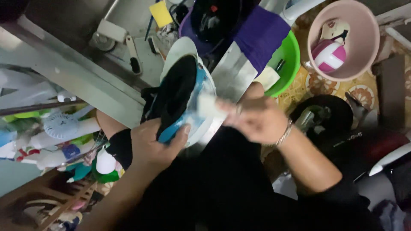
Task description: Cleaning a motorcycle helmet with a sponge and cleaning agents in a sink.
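Over a dark-clothed lap [222,179], amid clutter: a blue, black and white shoe [182,96], long axis running from lower left up toward the top edge, toe end upward, heel hidden under the left hand [154,147]. Left hand wrapped firmly round that heel end. Right hand [257,119], blurred, pinching a small pale scrap [208,106] against the shoe's side; its nature hard to tell. Farther off: pink bucket [366,42], green basin [289,55].
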